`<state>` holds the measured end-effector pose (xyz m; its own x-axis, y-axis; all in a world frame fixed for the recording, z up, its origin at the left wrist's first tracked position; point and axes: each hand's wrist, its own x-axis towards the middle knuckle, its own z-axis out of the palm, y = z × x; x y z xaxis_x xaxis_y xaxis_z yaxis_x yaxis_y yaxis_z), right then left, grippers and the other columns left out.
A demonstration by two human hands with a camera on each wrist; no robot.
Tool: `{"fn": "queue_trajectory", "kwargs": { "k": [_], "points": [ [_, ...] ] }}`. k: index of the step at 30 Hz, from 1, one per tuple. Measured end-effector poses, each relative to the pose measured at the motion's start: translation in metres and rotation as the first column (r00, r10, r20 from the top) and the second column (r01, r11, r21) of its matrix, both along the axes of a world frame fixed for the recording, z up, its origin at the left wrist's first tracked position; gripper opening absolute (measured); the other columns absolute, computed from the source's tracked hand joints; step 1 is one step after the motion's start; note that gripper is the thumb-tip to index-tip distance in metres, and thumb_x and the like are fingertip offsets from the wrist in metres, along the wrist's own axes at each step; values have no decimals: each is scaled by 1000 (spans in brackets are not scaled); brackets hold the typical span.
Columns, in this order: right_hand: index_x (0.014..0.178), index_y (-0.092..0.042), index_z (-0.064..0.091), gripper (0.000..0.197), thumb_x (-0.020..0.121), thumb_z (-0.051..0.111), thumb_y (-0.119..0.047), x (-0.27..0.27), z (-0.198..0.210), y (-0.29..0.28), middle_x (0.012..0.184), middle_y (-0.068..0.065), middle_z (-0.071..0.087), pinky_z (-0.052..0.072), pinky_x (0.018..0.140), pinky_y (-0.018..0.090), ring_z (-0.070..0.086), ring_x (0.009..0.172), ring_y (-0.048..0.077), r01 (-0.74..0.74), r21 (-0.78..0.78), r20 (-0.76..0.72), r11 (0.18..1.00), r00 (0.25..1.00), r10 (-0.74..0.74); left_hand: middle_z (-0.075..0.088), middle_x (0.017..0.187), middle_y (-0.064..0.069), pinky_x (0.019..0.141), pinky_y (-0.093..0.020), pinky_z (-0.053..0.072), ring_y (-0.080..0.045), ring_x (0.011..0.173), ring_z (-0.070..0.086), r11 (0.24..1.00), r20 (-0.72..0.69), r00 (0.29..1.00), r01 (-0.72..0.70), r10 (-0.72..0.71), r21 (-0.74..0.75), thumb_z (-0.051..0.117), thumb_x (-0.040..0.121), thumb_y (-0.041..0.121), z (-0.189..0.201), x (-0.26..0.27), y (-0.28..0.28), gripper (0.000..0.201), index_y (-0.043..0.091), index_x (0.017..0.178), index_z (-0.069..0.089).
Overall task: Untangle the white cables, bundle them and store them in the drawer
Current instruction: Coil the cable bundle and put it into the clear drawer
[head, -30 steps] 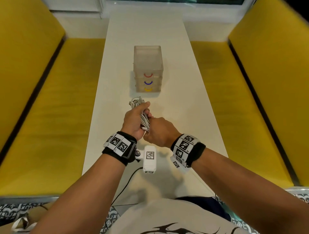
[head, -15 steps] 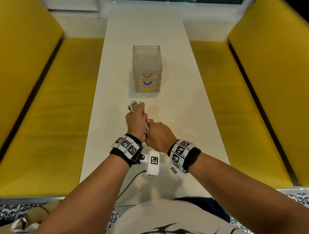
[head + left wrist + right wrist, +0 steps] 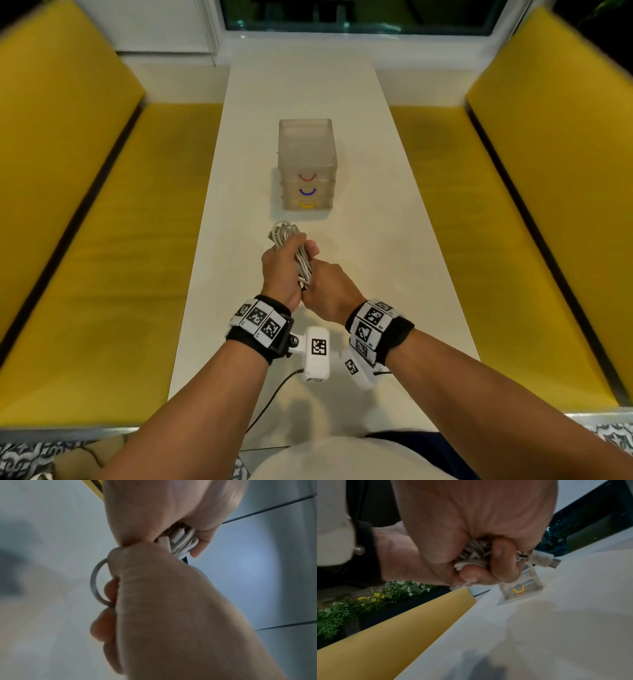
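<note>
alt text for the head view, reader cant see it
Both hands, left hand and right hand, grip a bundle of white cables above a long white table. A translucent drawer unit with red, blue and yellow handles stands beyond, all drawers closed, yellow benches either side.

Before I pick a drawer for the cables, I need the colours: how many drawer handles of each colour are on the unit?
Red handle: 1
Blue handle: 1
Yellow handle: 1
Total: 3 handles, stacked top to bottom on the translucent drawer unit, all drawers shut.
</note>
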<state>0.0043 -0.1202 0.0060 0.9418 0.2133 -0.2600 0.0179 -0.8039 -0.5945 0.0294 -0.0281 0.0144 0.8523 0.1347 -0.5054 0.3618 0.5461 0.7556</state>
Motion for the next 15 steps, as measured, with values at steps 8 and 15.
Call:
{"fn": "queue_trajectory", "kwargs": {
  "k": [8, 15],
  "points": [
    [124, -10, 47, 39, 87, 56, -20, -1, -16, 0, 79, 2, 62, 45, 55, 32, 60, 66, 24, 22, -84, 26, 996, 999, -19, 74, 79, -15, 75, -39, 59, -23, 72, 69, 982, -112, 994, 8, 13, 190, 80, 75, 12, -13, -6, -12, 13, 2, 83, 75],
    [100, -12, 50, 16, 84, 53, -13, 4, -11, -10, 88, 11, 66, 42, 60, 29, 62, 73, 28, -81, 37, -49, 996, 995, 83, 57, 60, -6, 71, -36, 54, -18, 53, 58, 998, -37, 998, 59, -59, 0, 71, 86, 3, -1, 9, -1, 5, 3, 85, 66]
  ]
}}
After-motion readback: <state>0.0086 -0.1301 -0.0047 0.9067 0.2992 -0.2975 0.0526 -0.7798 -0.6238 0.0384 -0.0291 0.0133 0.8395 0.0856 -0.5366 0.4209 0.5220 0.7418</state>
